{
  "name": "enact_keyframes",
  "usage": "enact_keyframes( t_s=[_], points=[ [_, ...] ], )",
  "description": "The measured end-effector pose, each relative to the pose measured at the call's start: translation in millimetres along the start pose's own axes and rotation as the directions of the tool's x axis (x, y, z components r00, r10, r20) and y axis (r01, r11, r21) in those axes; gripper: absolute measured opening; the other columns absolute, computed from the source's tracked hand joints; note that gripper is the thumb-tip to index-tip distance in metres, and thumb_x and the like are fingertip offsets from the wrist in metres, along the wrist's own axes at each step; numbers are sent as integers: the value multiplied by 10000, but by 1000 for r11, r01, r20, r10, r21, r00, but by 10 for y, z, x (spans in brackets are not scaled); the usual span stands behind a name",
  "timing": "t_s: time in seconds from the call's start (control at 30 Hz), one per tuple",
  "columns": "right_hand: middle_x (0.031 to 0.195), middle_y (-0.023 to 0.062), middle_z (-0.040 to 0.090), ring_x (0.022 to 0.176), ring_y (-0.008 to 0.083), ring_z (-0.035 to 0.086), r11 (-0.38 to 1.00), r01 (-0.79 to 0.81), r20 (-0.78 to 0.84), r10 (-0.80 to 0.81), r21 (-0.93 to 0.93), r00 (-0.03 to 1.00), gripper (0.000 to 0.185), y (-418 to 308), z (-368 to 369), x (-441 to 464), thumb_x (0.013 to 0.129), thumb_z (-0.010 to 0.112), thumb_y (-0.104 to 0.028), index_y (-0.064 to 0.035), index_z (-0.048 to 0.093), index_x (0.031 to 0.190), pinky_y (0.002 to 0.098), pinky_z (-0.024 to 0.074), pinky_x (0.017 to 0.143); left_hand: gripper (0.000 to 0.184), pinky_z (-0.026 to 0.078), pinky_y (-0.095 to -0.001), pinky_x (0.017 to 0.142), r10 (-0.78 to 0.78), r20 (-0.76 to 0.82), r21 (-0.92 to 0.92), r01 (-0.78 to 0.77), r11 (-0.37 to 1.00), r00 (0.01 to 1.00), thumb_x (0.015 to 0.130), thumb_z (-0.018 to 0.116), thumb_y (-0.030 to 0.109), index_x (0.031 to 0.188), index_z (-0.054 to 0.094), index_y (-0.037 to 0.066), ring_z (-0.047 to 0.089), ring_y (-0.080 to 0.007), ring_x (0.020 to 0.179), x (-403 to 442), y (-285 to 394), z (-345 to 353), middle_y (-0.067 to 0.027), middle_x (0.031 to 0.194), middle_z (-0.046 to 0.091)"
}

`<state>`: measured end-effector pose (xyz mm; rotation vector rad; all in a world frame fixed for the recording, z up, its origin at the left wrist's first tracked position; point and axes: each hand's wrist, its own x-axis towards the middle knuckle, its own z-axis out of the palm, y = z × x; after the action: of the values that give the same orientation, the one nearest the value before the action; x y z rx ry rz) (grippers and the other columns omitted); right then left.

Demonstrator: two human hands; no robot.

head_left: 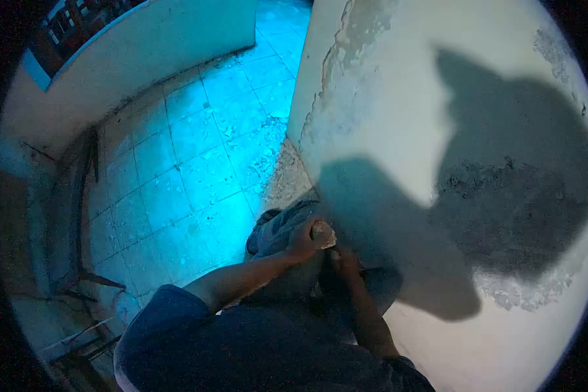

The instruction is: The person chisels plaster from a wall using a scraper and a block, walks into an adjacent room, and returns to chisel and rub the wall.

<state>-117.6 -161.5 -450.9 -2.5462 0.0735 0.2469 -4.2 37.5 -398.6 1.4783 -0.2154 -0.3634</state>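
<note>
My left hand (302,243) is closed around a rough, pale, chunk-like piece (323,234), held in front of my body above my legs. Just to its right and a little lower, my right hand (347,262) has its fingers wrapped round a small, dark, handle-like object (334,254), whose end comes close to the pale piece. Whether the two touch cannot be made out. Beside my hands stands a pale wall (385,104) with peeling, flaking paint and a rough damaged patch.
Small debris lies on the tiled floor (196,163), with rubble (289,175) along the wall's foot. A low wall (170,39) curves across the upper left. A dark frame (76,215) stands at the left. Large shadows fall on the right wall.
</note>
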Motion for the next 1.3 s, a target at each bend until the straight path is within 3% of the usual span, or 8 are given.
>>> enact_keyframes(
  t_s=[0.17,0.27,0.57,0.77,0.9,1.07,1.17,1.3],
  points=[
    [1110,228,588,959,392,581,936,-86,23,84,340,996,466,-488,-405,123,957,462,-351,-25,479,1290,463,476,801,564,474,-424,859,227,-57,181,-213,960,972,820,688,396,1216,494,45,572,-297,1045,60,137,73,-166,1106,564],
    [1118,225,585,973,383,580,823,-531,185,500,201,846,464,-442,-331,110,966,449,-346,-17,472,1292,459,472,817,589,463,-436,874,-160,159,-31,167,986,974,826,678,430,1233,480,53,563,-296,1067,16,124,153,-165,1126,556],
    [929,210,603,828,331,595,950,-227,38,225,212,974,397,602,512,93,943,470,-352,-20,547,1146,445,480,703,602,459,-437,877,138,346,66,-171,983,928,843,645,458,1254,462,58,576,-309,1044,-387,497,356,-182,1137,563],
    [864,215,605,776,335,595,875,-376,128,354,303,926,377,284,223,261,922,488,-365,-27,618,1027,459,480,675,599,464,-412,919,-317,710,121,334,935,629,810,725,365,1242,479,31,579,-263,1053,-485,179,333,-139,1103,589],
    [775,154,537,694,274,521,774,-528,148,511,350,847,380,45,55,266,950,467,-403,-34,555,933,419,430,633,499,472,-433,870,122,218,87,-144,986,968,839,676,360,1191,504,51,580,-275,1015,-469,662,151,-134,1072,590],
    [670,108,493,566,219,449,983,159,-464,-182,-89,867,414,272,300,187,969,464,-392,-18,558,817,359,377,557,362,493,-300,644,-123,-241,-142,90,986,963,895,614,321,1121,523,54,584,-169,803,173,882,-574,-82,976,593],
    [730,143,535,620,261,483,809,-409,48,431,421,901,345,10,54,189,977,453,-330,-16,594,947,373,405,582,324,414,-258,525,-93,-346,-192,26,981,934,915,574,349,1069,528,67,516,-119,682,388,1257,-898,-47,911,578],
    [883,144,558,779,251,540,981,-150,-236,177,126,956,279,232,166,164,977,460,-264,-22,584,1036,379,451,663,286,411,-251,529,-143,-300,-112,114,987,943,919,581,318,1052,522,72,515,-105,696,357,1179,-811,-48,930,589]
  ],
)
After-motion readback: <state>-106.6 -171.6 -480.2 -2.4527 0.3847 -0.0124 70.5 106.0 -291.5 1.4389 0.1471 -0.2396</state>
